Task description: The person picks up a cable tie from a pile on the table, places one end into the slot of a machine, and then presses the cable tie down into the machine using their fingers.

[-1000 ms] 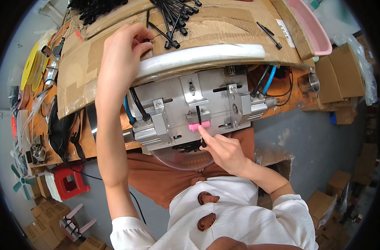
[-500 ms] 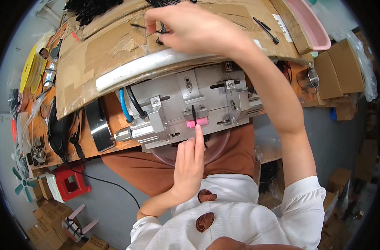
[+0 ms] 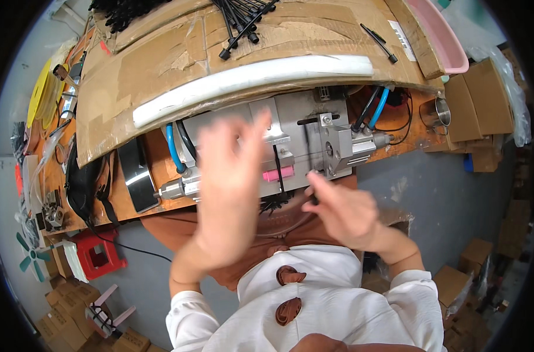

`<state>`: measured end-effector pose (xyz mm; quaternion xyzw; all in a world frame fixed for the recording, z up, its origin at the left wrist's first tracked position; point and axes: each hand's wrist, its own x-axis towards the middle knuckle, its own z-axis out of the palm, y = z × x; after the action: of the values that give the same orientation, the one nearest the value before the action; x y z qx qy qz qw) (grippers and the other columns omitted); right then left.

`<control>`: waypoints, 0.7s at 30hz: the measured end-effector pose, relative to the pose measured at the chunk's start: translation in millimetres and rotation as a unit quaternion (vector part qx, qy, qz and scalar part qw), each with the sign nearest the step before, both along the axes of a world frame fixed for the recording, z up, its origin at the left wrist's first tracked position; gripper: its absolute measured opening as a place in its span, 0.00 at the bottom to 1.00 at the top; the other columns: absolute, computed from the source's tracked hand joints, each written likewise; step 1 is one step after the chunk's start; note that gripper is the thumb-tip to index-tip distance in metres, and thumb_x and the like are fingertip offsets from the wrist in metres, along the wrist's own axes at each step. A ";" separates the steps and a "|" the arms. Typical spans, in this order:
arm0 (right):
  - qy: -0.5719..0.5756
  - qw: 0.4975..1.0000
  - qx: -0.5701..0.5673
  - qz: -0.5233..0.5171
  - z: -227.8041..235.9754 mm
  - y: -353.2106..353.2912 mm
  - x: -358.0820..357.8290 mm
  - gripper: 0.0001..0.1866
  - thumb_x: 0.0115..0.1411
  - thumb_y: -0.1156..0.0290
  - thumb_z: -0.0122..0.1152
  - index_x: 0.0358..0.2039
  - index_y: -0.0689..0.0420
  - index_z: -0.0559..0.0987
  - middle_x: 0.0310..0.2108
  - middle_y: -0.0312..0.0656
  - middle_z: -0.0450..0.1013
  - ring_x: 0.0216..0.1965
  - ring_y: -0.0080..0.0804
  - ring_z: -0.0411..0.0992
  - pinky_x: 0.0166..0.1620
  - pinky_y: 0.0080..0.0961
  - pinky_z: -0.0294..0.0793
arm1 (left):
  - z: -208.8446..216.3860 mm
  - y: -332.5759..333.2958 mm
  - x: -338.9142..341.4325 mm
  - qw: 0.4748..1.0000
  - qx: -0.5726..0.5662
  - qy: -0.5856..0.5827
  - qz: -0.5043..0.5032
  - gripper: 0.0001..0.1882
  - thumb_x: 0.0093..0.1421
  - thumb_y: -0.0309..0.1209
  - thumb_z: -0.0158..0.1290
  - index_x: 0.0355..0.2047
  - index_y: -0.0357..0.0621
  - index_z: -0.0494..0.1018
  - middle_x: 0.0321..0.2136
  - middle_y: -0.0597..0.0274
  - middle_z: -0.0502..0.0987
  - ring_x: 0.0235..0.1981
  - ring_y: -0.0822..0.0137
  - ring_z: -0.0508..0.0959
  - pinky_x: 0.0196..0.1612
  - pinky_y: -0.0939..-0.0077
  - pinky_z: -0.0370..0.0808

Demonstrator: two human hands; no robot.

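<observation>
A metal fixture [image 3: 314,126] with cylinders at both ends sits on the bench in front of me. A thin black rod [image 3: 279,170] lies across its middle, over a pink block [image 3: 271,175]. My left hand [image 3: 227,188] is raised over the fixture's left part, its fingers smeared by motion. At the fixture's front right, my right hand [image 3: 348,212] pinches another black rod [image 3: 309,141], blurred and pointing away from me. Below the fixture, a clear bowl [image 3: 299,226] with black pieces is partly hidden.
Cardboard [image 3: 161,70] covers the back of the bench, with a white padded roll [image 3: 255,76] along its edge. Several black rods [image 3: 243,26] lie there. A phone [image 3: 139,176] lies left, a metal mug [image 3: 436,112] stands right, and a red stool [image 3: 100,255] is on the floor.
My right hand has come back from the rods on the cardboard to the fixture, bringing one rod. My left hand has left the pink block, moving up and left.
</observation>
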<state>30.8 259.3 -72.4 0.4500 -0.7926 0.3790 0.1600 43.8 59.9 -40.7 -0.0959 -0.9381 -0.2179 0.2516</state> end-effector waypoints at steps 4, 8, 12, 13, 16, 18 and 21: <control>-0.035 0.999 0.041 -0.009 -44.0 -21.6 23.7 0.31 0.48 0.77 0.67 0.54 0.71 0.69 0.27 0.41 0.74 0.18 0.24 0.68 0.21 0.24 0.67 | 22.7 -50.7 -82.4 0.999 -0.011 0.049 0.005 0.08 0.59 0.25 0.50 0.40 0.42 0.73 0.35 0.54 0.71 0.36 0.56 0.71 0.42 0.67 0.69; -0.067 0.996 0.051 -0.009 -53.8 -29.4 22.6 0.33 0.49 0.76 0.66 0.56 0.68 0.67 0.23 0.38 0.72 0.19 0.25 0.69 0.21 0.24 0.68 | 34.3 -61.4 -92.5 0.996 0.029 -0.065 -0.062 0.05 0.58 0.23 0.50 0.34 0.36 0.74 0.27 0.59 0.71 0.28 0.65 0.71 0.38 0.74 0.70; -0.087 0.992 0.093 -0.011 -49.6 -24.9 21.3 0.32 0.51 0.72 0.65 0.57 0.64 0.68 0.22 0.35 0.69 0.20 0.24 0.70 0.21 0.23 0.69 | 39.7 -58.3 -62.1 0.992 0.069 -0.084 -0.060 0.07 0.55 0.20 0.52 0.36 0.37 0.74 0.27 0.60 0.70 0.29 0.67 0.71 0.38 0.75 0.69; -0.086 0.992 0.094 -0.012 -42.3 -22.2 16.5 0.32 0.51 0.72 0.65 0.57 0.64 0.68 0.22 0.35 0.69 0.20 0.24 0.70 0.21 0.23 0.69 | 37.8 -51.1 -48.7 0.997 0.067 -0.044 -0.022 0.11 0.54 0.18 0.52 0.39 0.38 0.74 0.29 0.57 0.71 0.30 0.62 0.72 0.37 0.71 0.70; 0.019 0.996 0.087 -0.011 4.4 -19.3 -16.9 0.28 0.50 0.69 0.65 0.53 0.59 0.73 0.22 0.33 0.67 0.19 0.22 0.69 0.20 0.22 0.67 | 17.8 -21.2 0.2 0.997 0.067 0.017 0.045 0.35 0.45 0.10 0.55 0.57 0.41 0.68 0.33 0.55 0.70 0.30 0.60 0.70 0.35 0.69 0.71; 0.123 0.990 -0.006 -0.067 23.0 -44.6 -59.1 0.18 0.49 0.70 0.62 0.43 0.56 0.76 0.22 0.35 0.67 0.21 0.27 0.69 0.21 0.22 0.69 | -8.0 -2.7 36.4 0.998 0.045 0.015 0.044 0.42 0.41 0.13 0.60 0.61 0.34 0.62 0.30 0.58 0.70 0.29 0.63 0.68 0.34 0.71 0.70; 0.168 0.976 0.063 -0.125 58.7 -90.4 -132.2 0.12 0.56 0.71 0.61 0.40 0.60 0.75 0.28 0.41 0.74 0.27 0.31 0.74 0.23 0.22 0.70 | -46.5 26.1 65.8 0.998 -0.001 -0.052 0.034 0.36 0.48 0.20 0.60 0.59 0.29 0.62 0.29 0.60 0.69 0.28 0.65 0.68 0.33 0.73 0.69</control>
<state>-101.3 168.9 -13.7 0.4139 -0.8267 0.2242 0.3084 109.6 86.0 -87.2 -0.0532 -0.9528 -0.2126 0.2099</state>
